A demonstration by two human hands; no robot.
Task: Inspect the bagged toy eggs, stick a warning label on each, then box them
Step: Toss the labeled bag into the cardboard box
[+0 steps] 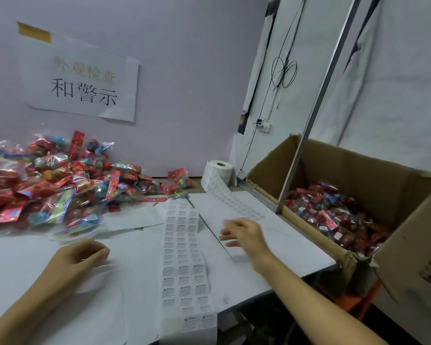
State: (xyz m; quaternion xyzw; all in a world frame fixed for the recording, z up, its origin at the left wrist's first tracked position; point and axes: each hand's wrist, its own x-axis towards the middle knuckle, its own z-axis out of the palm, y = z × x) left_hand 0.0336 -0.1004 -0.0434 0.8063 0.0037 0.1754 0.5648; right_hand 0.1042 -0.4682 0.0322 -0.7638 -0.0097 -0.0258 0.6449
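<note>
A heap of clear bags with red and blue toy eggs (pixel 47 185) covers the table's left side. A long strip of white warning labels (pixel 184 257) runs down the middle of the white table (pixel 60 307), fed from a label roll (pixel 219 170) at the back. My left hand (pixel 82 255) hovers over the table with loosely curled fingers and holds nothing. My right hand (pixel 244 232), blurred, hangs above the table right of the strip with fingers spread and nothing in it. A brown cardboard box (pixel 408 220) at the right holds several labelled bags (pixel 334 215).
A paper sign with Chinese characters (pixel 82 80) is taped to the wall behind the heap. A metal pole (pixel 311 120) slants up from the box's near-left wall. Black cables and a power strip (pixel 264 125) hang at the back right.
</note>
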